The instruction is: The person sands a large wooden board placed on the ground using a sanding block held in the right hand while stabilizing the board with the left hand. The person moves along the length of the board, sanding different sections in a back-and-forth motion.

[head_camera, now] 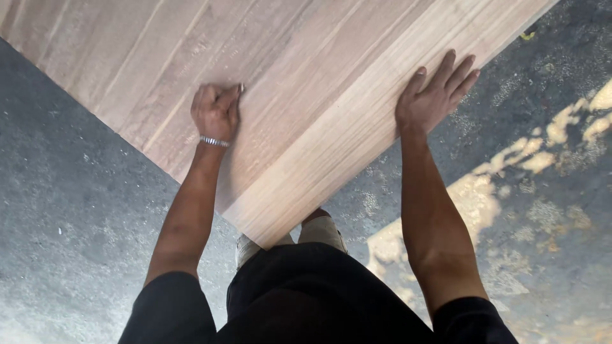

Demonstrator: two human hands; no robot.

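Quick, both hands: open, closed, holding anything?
Left hand: closed, pressing something small, unidentifiable, onto the pale striped wooden panel.
Right hand: open, flat on the panel.

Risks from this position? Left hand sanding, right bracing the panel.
1. The left hand presses a small pad, likely sandpaper, with bare fingers; splinters or abrasion are possible.
2. The right hand lies flat near the edge of the wooden panel; it might slip off toward the concrete floor.
3. The panel's corner overhangs the person's shoes; if it shifts, it may strike them.
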